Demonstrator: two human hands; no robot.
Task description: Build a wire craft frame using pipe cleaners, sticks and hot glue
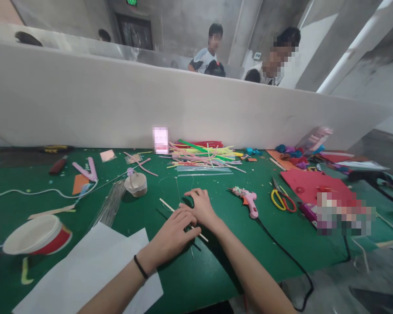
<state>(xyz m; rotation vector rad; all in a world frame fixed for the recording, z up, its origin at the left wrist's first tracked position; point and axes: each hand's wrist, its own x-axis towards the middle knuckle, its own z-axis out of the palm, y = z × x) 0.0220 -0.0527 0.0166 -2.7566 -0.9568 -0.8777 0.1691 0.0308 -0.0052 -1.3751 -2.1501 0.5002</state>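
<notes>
A thin pale wooden stick (167, 204) slants across the green table in front of me. My left hand (177, 226) is closed over its middle, with the fingers bent and the thumb alongside. Just beyond it, my right hand (201, 208) rests with curved fingers, thumb and forefinger apart. A fine wire (177, 188) with thin loops at its far end runs toward both hands and passes beneath them. Its near end (192, 252) shows below the left hand. The fingers hide where stick and wire cross, so I cannot tell whether they are joined.
Right lie a pink glue gun (250, 201), scissors (281, 198) and red sheets (317, 183). Colourful pipe cleaners (209, 152) are heaped ahead. Left are a roll of tape (136, 183), thin wires (109, 203), white paper (94, 261) and a paper bowl (36, 235). People are behind the partition (118, 96).
</notes>
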